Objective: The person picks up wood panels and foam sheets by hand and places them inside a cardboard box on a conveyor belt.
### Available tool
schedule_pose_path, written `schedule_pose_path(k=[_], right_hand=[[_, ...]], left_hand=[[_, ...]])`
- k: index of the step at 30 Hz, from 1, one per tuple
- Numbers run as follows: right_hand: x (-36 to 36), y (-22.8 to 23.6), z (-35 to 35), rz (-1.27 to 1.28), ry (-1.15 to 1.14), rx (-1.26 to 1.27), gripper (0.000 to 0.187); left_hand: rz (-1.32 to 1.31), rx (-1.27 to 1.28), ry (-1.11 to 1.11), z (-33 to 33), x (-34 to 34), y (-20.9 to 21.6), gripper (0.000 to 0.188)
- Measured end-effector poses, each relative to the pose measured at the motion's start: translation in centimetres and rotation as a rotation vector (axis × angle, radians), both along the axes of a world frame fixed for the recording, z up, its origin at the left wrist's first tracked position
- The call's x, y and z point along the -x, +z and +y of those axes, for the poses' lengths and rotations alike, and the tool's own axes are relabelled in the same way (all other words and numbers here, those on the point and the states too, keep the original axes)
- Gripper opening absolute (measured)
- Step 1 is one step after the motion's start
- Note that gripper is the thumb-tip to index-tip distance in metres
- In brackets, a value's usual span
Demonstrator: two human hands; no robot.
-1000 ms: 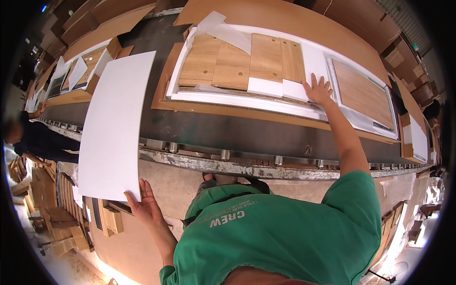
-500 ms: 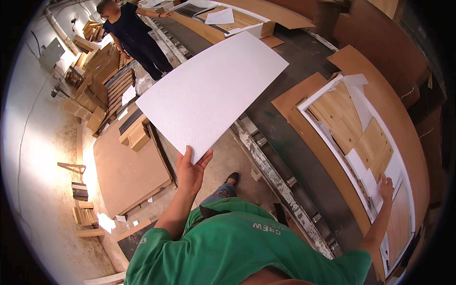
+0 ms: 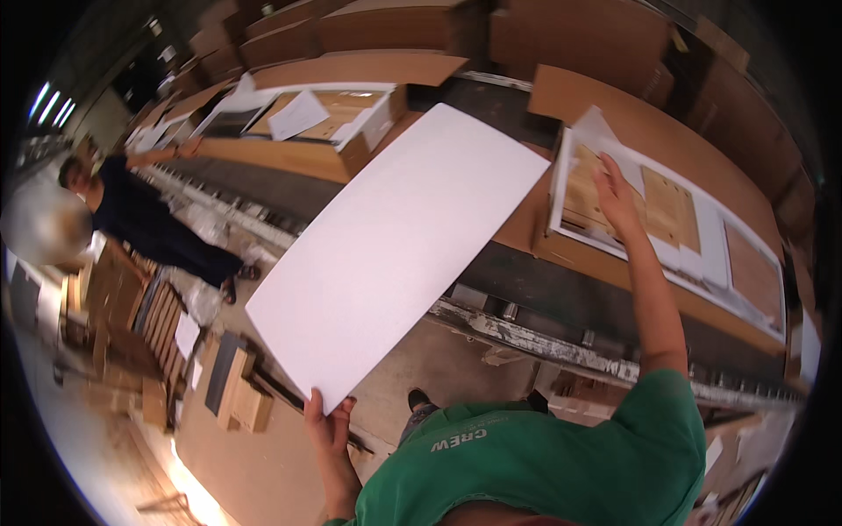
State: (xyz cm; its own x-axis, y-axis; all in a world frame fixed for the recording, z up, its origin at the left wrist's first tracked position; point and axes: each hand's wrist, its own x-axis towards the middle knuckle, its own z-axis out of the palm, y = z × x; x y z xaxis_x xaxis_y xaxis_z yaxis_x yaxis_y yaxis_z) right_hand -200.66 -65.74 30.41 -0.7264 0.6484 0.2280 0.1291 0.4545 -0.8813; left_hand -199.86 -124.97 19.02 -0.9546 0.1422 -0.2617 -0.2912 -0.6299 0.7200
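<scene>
A large white foam sheet (image 3: 395, 254) slants across the middle, its far end near the conveyor. My left hand (image 3: 329, 428) pinches its near corner between thumb and fingers. Over the left end of an open cardboard carton (image 3: 581, 252) on the right, my right hand (image 3: 617, 197) is raised with fingers stretched out and nothing visible in it. Inside this white-lined carton lie light wooden panels (image 3: 671, 206), white foam or paper pieces (image 3: 699, 263) and a pinkish-brown board (image 3: 752, 279). Whether my right hand touches the panel below it, I cannot tell.
A dark conveyor (image 3: 500, 272) with a worn metal rail (image 3: 491, 326) runs across. Another open carton (image 3: 351, 162) stands farther left, a person in dark clothes (image 3: 149, 215) beside it. Wooden pieces (image 3: 241, 394) and a pallet (image 3: 153, 320) sit at left; large cartons (image 3: 579, 39) stand behind.
The head view has turned toward the conveyor. My right hand has left the white pieces in the carton and moved to its left end, fingers extended. My left hand still holds the foam sheet.
</scene>
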Motion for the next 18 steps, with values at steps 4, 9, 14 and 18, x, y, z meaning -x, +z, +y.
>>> schedule_pose_path(k=[4, 9, 14, 18], right_hand=[[5.3, 0.4, -6.3, -0.084, 0.191, 0.614, 0.075], [4.3, -2.6, -13.1, -0.379, 0.294, 0.376, 0.063], [3.3, -5.7, -13.9, -0.299, 0.268, 0.742, 0.047], [4.0, -7.0, -12.9, -0.076, 0.315, 0.809, 0.044]], left_hand=[[0.038, 0.15, -0.013, -7.1, 3.4, 0.7, 0.032], [-0.095, 0.12, -0.059, -16.0, 10.1, -0.7, 0.047], [0.387, 0.63, -0.239, -20.3, 17.8, -7.0, 0.049], [0.171, 0.4, -0.24, -18.6, 25.8, -6.7, 0.061]])
